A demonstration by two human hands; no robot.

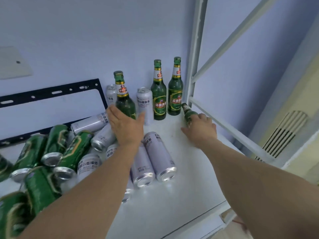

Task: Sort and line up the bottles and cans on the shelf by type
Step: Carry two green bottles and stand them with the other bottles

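The right hand (201,131) grips a lying green bottle (188,113), its neck pointing to 11 o'clock, while the left hand (126,125) spreads wide before an upright bottle (123,99).

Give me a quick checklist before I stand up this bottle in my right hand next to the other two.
1. Right hand on the lying bottle: ok, though closure cannot tell.
2. Two upright bottles at the back: ok, standing side by side.
3. Free shelf spot in front of them: ok.
4. Left hand open beside the third bottle, not gripping: ok.
5. White can standing among bottles: not ok.
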